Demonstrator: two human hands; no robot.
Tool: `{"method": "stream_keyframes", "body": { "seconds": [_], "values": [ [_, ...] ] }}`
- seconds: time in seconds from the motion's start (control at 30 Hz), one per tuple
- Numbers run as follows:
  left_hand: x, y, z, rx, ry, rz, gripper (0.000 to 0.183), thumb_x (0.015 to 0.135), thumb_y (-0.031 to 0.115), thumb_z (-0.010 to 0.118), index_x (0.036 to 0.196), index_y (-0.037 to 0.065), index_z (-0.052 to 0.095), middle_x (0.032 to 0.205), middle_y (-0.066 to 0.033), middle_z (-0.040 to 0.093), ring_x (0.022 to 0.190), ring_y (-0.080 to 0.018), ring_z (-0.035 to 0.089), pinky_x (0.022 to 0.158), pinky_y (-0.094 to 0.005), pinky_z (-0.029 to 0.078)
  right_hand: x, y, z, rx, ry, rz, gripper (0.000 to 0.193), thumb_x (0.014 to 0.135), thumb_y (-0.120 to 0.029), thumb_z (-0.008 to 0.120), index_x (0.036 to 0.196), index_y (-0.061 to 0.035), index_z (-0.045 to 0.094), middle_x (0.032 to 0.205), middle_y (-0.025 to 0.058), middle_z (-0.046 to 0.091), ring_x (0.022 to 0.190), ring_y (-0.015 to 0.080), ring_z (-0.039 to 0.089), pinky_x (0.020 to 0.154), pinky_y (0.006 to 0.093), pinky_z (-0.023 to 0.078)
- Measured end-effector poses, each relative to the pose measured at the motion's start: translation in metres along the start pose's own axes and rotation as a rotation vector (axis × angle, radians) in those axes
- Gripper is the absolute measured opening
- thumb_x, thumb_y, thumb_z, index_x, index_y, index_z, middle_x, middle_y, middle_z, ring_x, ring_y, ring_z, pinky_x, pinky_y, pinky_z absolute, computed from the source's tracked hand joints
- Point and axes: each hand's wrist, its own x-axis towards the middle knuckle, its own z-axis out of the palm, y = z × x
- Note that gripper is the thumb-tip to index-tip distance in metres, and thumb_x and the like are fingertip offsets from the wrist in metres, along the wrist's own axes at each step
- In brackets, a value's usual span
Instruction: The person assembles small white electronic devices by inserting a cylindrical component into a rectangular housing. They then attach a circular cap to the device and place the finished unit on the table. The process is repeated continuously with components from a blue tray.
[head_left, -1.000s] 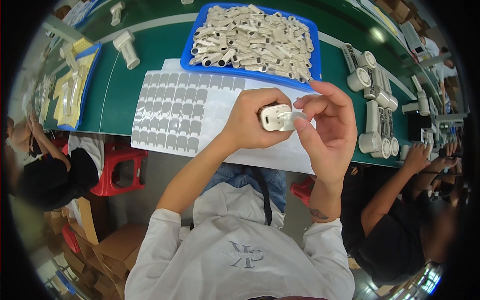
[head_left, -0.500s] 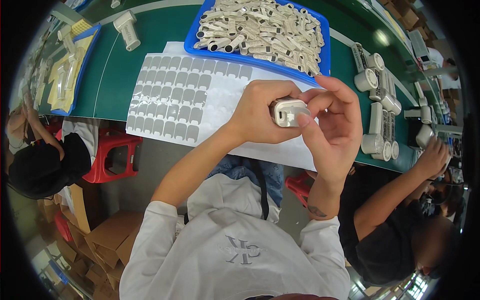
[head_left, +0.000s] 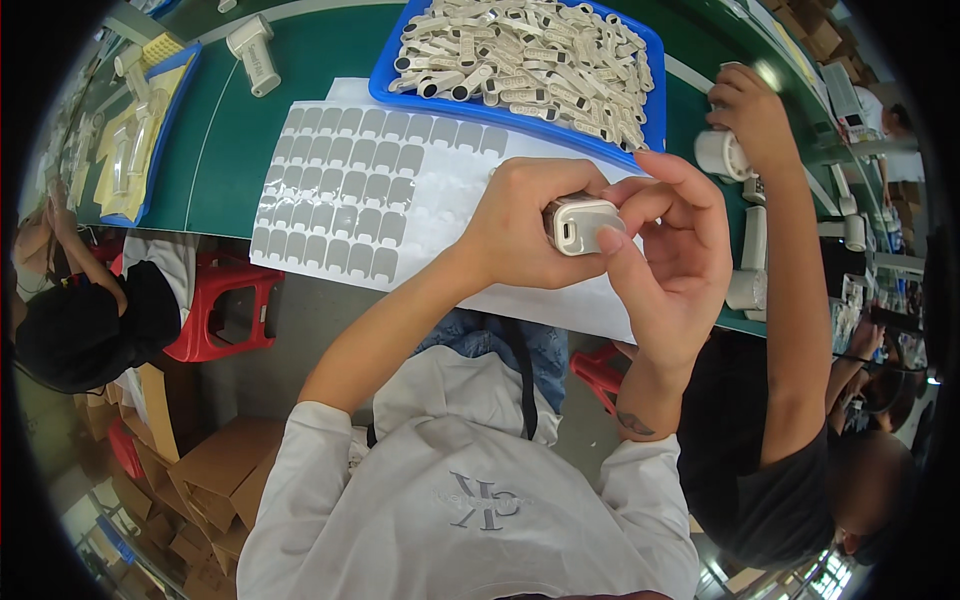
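Two hands: Our left hand (head_left: pixel 530 225) wraps closely around a white device (head_left: pixel 560 238), port end exposed; our right hand (head_left: pixel 680 265) is half curled, thumb on the grey end face, fingertips at its side, though whether they pinch anything we cannot tell.
White device: We hold it above the right part of a white sheet (head_left: pixel 455 195), near the bench's (head_left: pixel 225 160) front edge.
Grey stickers: Rows (head_left: pixel 330 185) fill the sheet's left part; its near left corner juts past the bench's front edge.
Blue tray: Heaped with pale parts, it (head_left: pixel 655 85) borders the sheet's far edge, its near right corner just beyond our right fingertips.
Room leftward: Green bench shows between the sheet and a yellow-lined tray (head_left: pixel 160 155).
Room rightward: Tighter, with a co-worker's hand (head_left: pixel 752 110) reaching over white units (head_left: pixel 720 157).
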Motion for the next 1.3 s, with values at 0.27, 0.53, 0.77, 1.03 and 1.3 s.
{"method": "stream_keyframes", "body": {
  "seconds": [0.27,0.53,0.77,1.03,1.3],
  "values": [
    [0.002,0.0,-0.001,0.019,-0.006,0.026,0.025,0.065,0.012,0.081,0.077,0.005,0.061,0.069,-0.0048,0.064,0.057,-0.0124,0.058,0.052,-0.0258,0.045,0.001,-0.001,0.0,0.015,0.008,0.013,0.053,0.077,0.01,0.067,0.127,0.0016,0.053,0.079,0.001,0.056,0.085,0.0109,0.056,0.093,0.0292,0.045],
    [0.005,0.0,0.003,-0.001,-0.037,0.017,0.026,0.064,0.014,0.083,0.076,0.006,0.061,0.068,-0.0044,0.064,0.056,-0.0128,0.058,0.052,-0.0257,0.044,0.0,-0.004,-0.009,0.03,0.02,0.045,0.054,0.079,0.006,0.068,0.129,0.0044,0.049,0.082,0.0046,0.059,0.097,0.0176,0.06,0.092,0.0318,0.044],
    [0.002,0.0,-0.002,0.032,-0.022,0.038,0.027,0.064,0.014,0.083,0.077,0.006,0.061,0.068,-0.0043,0.064,0.056,-0.013,0.058,0.052,-0.0258,0.044,-0.001,-0.002,-0.003,0.026,-0.018,0.026,0.054,0.079,0.006,0.068,0.13,0.0045,0.049,0.083,0.0044,0.059,0.098,0.0175,0.059,0.093,0.0326,0.044],
    [0.002,-0.002,-0.001,0.02,-0.022,0.039,0.026,0.065,0.014,0.083,0.077,0.005,0.061,0.068,-0.0043,0.065,0.057,-0.0131,0.06,0.052,-0.0259,0.045,-0.001,-0.002,-0.003,0.015,-0.02,0.019,0.054,0.079,0.008,0.067,0.13,0.0037,0.049,0.083,0.004,0.059,0.097,0.0173,0.059,0.092,0.0324,0.044],
    [0.001,-0.001,0.0,0.019,0.004,0.027,0.026,0.065,0.014,0.083,0.077,0.005,0.061,0.066,-0.0035,0.063,0.056,-0.0123,0.058,0.051,-0.0259,0.044,0.0,-0.003,0.002,0.001,0.02,0.026,0.052,0.078,0.01,0.067,0.127,0.0014,0.053,0.079,0.0008,0.055,0.087,0.0116,0.056,0.09,0.0277,0.045]
  ]
}}
